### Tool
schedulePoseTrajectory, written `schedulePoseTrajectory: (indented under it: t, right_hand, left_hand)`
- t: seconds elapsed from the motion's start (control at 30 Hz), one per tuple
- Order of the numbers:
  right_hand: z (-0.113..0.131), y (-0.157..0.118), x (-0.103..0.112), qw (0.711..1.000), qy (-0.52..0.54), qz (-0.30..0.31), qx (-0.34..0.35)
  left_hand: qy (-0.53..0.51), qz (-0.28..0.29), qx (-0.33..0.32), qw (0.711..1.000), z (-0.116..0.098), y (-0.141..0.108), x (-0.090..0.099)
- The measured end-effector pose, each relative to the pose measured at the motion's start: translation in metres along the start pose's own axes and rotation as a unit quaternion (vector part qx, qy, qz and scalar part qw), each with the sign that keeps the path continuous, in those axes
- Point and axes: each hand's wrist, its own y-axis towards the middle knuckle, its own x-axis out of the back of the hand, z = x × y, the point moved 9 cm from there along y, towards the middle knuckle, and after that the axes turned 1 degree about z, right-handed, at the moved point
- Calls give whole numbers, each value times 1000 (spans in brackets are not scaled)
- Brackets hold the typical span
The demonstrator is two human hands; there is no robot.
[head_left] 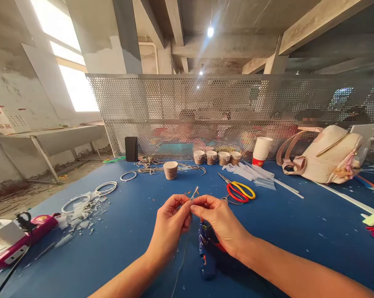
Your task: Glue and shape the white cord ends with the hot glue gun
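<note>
My left hand (170,220) and my right hand (223,223) meet above the blue table, fingertips pinched together on a thin pale cord (194,192). Its crossed ends stick up above the fingers; the part between the fingertips is hidden. A thin strand trails down below my left hand towards the table's front. Under my right hand lies a blue glue gun (207,267), partly covered. Scissors with red and yellow handles (241,193) rest just beyond my right hand. Farther ahead stands a small cup with a brown speckled covering (170,170).
Several cups (211,157) line the perforated metal screen (162,99), beside a stack of white cups (262,150). Clear plastic strips (258,176) and a pale backpack (329,155) lie right. White rings (106,188), scraps and a pink power strip (44,225) are left. People sit behind the screen.
</note>
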Motion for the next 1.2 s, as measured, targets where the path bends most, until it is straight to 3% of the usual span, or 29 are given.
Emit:
schedulePoseTrajectory:
  t: [0.3, 0.57, 1.2]
  right_hand:
    - [-7, -1, 2, 1000, 29, -5, -10]
    - [-3, -11, -3, 1000, 14, 1, -25]
    - [-19, -7, 4, 1000, 2, 3, -30]
  left_hand:
    - [-5, 9, 46, 999, 11, -1, 2]
    - [59, -8, 34, 998, 7, -3, 5]
    - [34, 40, 62, 997, 8, -7, -3]
